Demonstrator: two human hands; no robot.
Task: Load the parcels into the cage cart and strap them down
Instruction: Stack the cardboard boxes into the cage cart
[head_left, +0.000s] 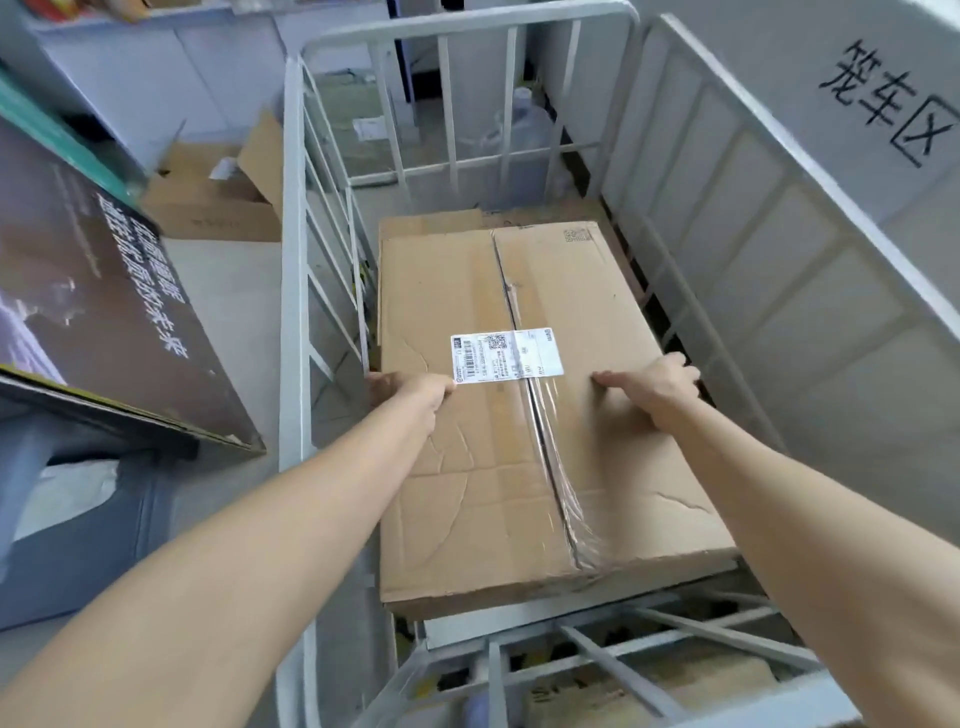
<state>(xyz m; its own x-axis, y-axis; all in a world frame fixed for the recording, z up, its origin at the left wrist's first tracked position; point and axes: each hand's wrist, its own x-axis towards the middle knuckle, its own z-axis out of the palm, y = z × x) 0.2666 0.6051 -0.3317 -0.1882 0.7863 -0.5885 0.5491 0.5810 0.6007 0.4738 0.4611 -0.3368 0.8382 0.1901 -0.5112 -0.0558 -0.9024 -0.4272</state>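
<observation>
Both hands, left and right, press spread flat on the parcel inside the cage cart

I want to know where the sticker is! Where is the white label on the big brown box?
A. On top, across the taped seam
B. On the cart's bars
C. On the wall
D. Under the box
A: the white label lies flat on top of the cardboard box, straddling its taped middle seam.
</observation>
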